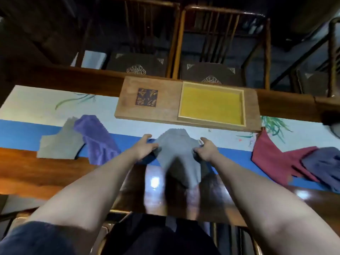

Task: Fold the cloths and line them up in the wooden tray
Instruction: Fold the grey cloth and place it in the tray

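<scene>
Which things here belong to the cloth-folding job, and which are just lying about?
Part of the job:
grey cloth held by left hand and right hand
second grey cloth
purple cloth
red cloth
dark blue cloth
wooden tray

Lying about:
chairs
painted table runner

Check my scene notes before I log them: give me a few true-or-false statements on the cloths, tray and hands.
1. Both hands, left and right, grip the grey cloth. True.
2. The yellow-lined wooden tray already holds folded cloths. False: it holds none.
3. The purple cloth lies left of the hands. True.
4. The dark red cloth lies in the tray. False: it lies on the table, to the right.
</scene>
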